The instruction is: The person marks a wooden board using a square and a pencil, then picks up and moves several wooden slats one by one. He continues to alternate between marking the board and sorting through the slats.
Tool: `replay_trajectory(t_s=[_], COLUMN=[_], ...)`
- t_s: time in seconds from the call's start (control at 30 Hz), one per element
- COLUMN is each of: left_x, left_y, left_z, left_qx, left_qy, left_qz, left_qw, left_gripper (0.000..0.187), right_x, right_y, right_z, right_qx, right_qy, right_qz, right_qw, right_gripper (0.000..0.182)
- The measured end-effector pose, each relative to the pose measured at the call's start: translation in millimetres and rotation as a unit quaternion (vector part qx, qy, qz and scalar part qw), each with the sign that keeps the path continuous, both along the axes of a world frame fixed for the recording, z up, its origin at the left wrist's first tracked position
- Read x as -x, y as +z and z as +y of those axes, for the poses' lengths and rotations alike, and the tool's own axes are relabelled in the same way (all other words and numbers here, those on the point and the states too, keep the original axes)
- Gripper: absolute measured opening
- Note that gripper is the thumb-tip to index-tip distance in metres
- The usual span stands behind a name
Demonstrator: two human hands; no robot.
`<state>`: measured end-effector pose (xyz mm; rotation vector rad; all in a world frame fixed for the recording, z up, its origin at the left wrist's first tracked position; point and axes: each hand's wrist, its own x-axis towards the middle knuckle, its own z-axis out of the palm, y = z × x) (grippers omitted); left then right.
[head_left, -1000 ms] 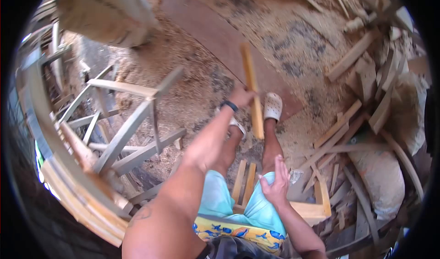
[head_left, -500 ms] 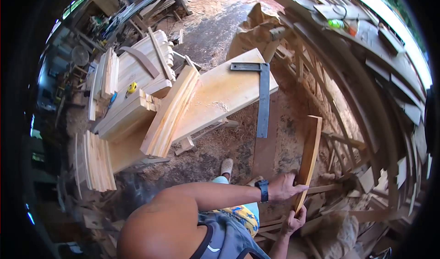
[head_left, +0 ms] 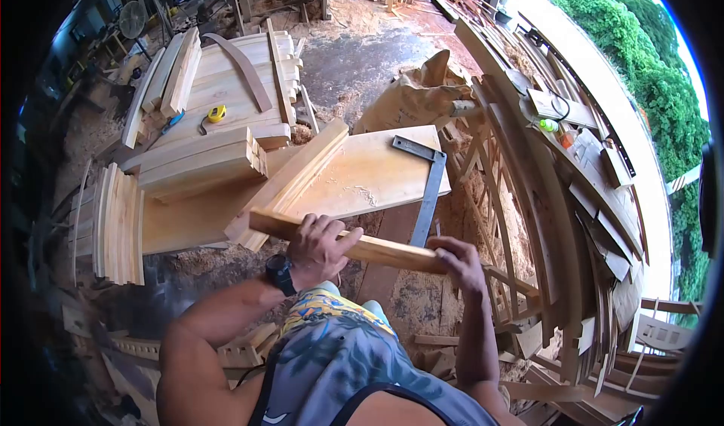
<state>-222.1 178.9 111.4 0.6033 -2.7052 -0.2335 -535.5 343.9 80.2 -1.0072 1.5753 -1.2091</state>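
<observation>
A narrow wooden piece point(head_left: 388, 252) is held across the front of the body, its left end near the stacked strips. My left hand point(head_left: 320, 249), with a dark watch on the wrist, is closed over its left part. My right hand point(head_left: 458, 262) grips its right end. Just beyond, a wide pale board point(head_left: 377, 173) carries wood shavings and a metal try square point(head_left: 431, 188), whose blade hangs over the board's edge. Several long strips point(head_left: 298, 181) lie diagonally on that board, close to my left hand.
Stacked blocks point(head_left: 200, 166) and upright strips point(head_left: 118, 222) stand at the left. A yellow tape measure point(head_left: 216, 114) lies on a panel behind. A brown sack point(head_left: 418, 94) is beyond the board. Long planks point(head_left: 528, 185) lean along the right side.
The wooden piece has moved left from the right side and turned from nearly upright to nearly crosswise. Both hands moved with it and are now farther apart. The view has shifted.
</observation>
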Motion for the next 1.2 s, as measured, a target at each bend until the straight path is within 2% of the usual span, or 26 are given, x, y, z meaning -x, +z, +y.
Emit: replay_trajectory(t_s=[0.03,0.07,0.1,0.17,0.2,0.23,0.3,0.33,0.4,0.43,0.53,0.63,0.67,0.77,0.83,0.9,1.0,1.03,1.13,1.2], left_x=[-11.9,-23.1,-32.3,-45.6,-49.2,-50.3,-51.6,-52.0,-50.6,-50.1,-47.4,-46.4,-45.8,-42.5,-32.0,-15.6,11.6,17.9,27.5,29.0], left_y=[-1.9,-6.3,-12.5,-25.6,-27.6,-31.6,-43.4,-48.2,-51.9,-53.3,-56.1,-64.0,-64.2,-51.3,-37.5,-36.0,-37.8,-35.1,-44.0,-50.2], left_z=[-8.5,-18.2,-31.9,-56.9,-68.1,-77.7,-96.1,-104.9,-118.6,-122.3,-128.5,-129.0,-128.8,-128.5,-134.4,-144.0,-167.4,-174.9,-194.4,-196.3], left_qx=[-0.023,-0.045,-0.051,-0.090,-0.073,-0.079,-0.057,-0.067,-0.076,-0.082,-0.105,-0.103,-0.107,-0.114,-0.142,-0.141,-0.068,-0.062,-0.046,-0.063], left_qy=[0.031,0.070,0.066,0.196,0.233,0.237,0.337,0.349,0.367,0.375,0.367,0.363,0.369,0.364,0.343,0.342,0.386,0.387,0.419,0.448], left_qz=[0.003,0.013,0.012,0.065,0.073,0.076,0.092,0.096,0.078,0.062,0.069,0.052,0.048,0.033,0.126,0.149,0.284,0.276,0.169,0.129], left_qw=[0.999,0.996,0.996,0.974,0.967,0.965,0.935,0.930,0.924,0.921,0.922,0.924,0.922,0.924,0.920,0.917,0.875,0.878,0.891,0.882], left_gripper=[0.059,0.057,0.057,0.056,0.054,0.054,0.054,0.054,0.054,0.054,0.055,0.058,0.058,0.063,0.070,0.067,0.057,0.057,0.050,0.049], right_x=[12.5,24.0,36.1,62.5,48.5,54.9,30.9,17.7,-8.5,-11.8,-12.6,3.0,4.8,1.4,0.6,-1.2,-7.1,-5.3,-10.0,-11.8], right_y=[-10.0,-28.9,-54.3,-132.8,-147.4,-200.5,-236.8,-229.4,-193.2,-189.5,-178.3,-159.3,-148.5,-79.4,-48.9,-23.7,-6.5,-12.1,-8.2,-11.1], right_z=[-15.1,-26.4,-36.1,-42.3,-47.2,-44.8,-58.8,-72.7,-94.3,-99.4,-110.9,-103.6,-100.2,-119.8,-139.5,-161.5,-191.6,-199.2,-220.8,-226.6], right_qx=[0.035,-0.003,-0.041,-0.222,-0.261,-0.287,-0.207,-0.211,-0.215,-0.222,-0.252,-0.262,-0.221,-0.191,-0.167,-0.162,-0.129,-0.105,-0.087,-0.079], right_qy=[-0.072,-0.156,-0.239,-0.208,-0.203,-0.216,-0.301,-0.294,-0.346,-0.345,-0.382,-0.366,-0.362,-0.288,-0.255,-0.117,0.002,0.039,0.112,0.119], right_qz=[-0.077,-0.059,-0.039,0.071,0.144,0.077,0.062,0.066,-0.012,-0.011,0.162,0.173,0.198,0.259,0.264,0.232,0.256,0.291,0.284,0.273], right_qw=[0.994,0.986,0.969,0.950,0.933,0.930,0.929,0.930,0.913,0.912,0.874,0.876,0.884,0.902,0.915,0.952,0.958,0.950,0.948,0.951], right_gripper=[0.045,0.046,0.048,0.052,0.056,0.064,0.033,0.033,0.052,0.052,0.048,0.046,0.044,0.038,0.035,0.036,0.041,0.043,0.039,0.037])
